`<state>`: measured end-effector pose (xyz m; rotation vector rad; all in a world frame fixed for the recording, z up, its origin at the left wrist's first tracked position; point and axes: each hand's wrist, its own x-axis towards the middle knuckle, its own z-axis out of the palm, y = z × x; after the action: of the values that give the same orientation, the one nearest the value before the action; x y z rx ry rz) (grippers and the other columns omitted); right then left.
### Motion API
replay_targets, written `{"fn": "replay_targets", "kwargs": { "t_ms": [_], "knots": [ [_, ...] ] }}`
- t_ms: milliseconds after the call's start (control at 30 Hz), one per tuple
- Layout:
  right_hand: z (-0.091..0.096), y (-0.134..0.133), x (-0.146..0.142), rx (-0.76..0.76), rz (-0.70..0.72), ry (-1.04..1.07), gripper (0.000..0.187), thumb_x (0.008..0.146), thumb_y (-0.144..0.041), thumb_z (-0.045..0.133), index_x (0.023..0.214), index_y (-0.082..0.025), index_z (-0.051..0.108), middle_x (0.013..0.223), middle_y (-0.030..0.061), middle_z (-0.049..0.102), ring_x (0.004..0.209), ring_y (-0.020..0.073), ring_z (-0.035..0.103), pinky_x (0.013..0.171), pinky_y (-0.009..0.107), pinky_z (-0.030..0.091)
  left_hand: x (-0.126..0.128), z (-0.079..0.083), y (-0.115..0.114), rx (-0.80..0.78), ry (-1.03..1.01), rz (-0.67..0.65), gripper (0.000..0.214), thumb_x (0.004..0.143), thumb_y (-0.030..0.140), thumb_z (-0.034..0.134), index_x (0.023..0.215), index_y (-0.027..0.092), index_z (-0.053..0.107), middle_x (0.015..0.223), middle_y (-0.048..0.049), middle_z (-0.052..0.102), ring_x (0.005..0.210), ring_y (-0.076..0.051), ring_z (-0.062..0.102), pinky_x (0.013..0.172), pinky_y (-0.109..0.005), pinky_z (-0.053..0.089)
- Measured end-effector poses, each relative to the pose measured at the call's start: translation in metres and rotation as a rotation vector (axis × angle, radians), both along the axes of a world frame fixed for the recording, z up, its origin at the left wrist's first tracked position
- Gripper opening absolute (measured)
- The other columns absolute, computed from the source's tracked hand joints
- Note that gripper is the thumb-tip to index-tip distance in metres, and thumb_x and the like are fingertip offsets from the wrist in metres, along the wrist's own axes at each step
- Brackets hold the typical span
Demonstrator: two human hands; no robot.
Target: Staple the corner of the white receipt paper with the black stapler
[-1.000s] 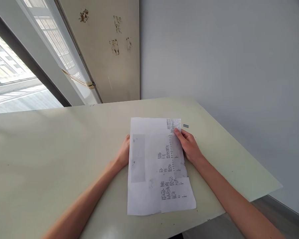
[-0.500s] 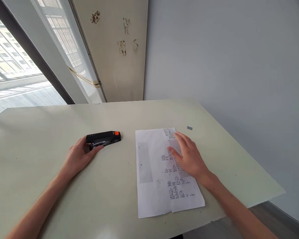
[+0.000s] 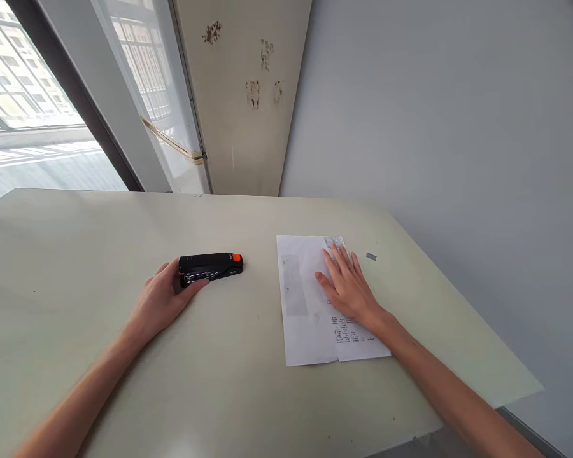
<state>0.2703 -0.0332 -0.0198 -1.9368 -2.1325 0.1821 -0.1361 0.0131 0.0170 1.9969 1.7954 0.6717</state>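
My left hand (image 3: 165, 292) is closed around the rear end of a black stapler (image 3: 212, 266), which lies on its side on the table. The stapler's orange tip points to the right. Printed paper (image 3: 296, 331) lies to the right of it, with text down its right part and a grey block on its left. My right hand (image 3: 348, 283) rests flat on the paper's upper right area, fingers spread, hiding some of the print. Just beyond those fingers lies a small grey strip of staples (image 3: 371, 256).
The pale table (image 3: 195, 394) ends in an edge at the lower right. Behind it stand a grey wall (image 3: 434, 114), a beige panel with worn patches (image 3: 239, 140) and, at the left, a bright window (image 3: 23, 76).
My right hand has come down flat with its fingers spread, and the paper has slid away from the table's near edge. My left hand keeps hold of the stapler.
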Motion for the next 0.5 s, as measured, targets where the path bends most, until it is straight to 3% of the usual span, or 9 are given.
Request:
{"fn": "replay_targets", "kwargs": {
  "t_ms": [100,233,500],
  "knots": [
    [0.0,0.003,-0.016,0.015,-0.004,-0.024,0.077,0.109,-0.064,0.016,0.172,-0.02,0.018,0.18,0.0077,0.009,0.167,0.0281,0.001,0.135,0.058,0.008,-0.001,0.0,0.0,0.017,-0.007,-0.018,0.046,0.087,0.069,0.061,0.099,0.025,0.064,0.089,-0.0069,0.066,0.077,-0.027,0.064,0.07,-0.039,0.053],
    [-0.009,0.013,-0.027,-0.034,-0.164,0.0,0.084,0.108,-0.068,0.012,0.171,-0.012,0.02,0.18,0.0145,0.011,0.166,0.0324,0.002,0.134,0.06,0.006,-0.002,0.0,0.0,0.026,-0.009,-0.022,0.046,0.088,0.07,0.06,0.098,0.026,0.063,0.088,-0.0067,0.065,0.075,-0.027,0.064,0.068,-0.038,0.051],
    [-0.015,0.033,-0.003,-0.035,-0.187,0.02,0.084,0.108,-0.066,0.013,0.17,-0.011,0.023,0.179,0.0143,0.016,0.166,0.0294,0.008,0.135,0.054,0.007,-0.004,-0.005,0.002,0.037,-0.012,-0.014,0.047,0.087,0.072,0.061,0.101,0.028,0.064,0.088,-0.0051,0.066,0.074,-0.026,0.064,0.067,-0.037,0.05]
  ]
}}
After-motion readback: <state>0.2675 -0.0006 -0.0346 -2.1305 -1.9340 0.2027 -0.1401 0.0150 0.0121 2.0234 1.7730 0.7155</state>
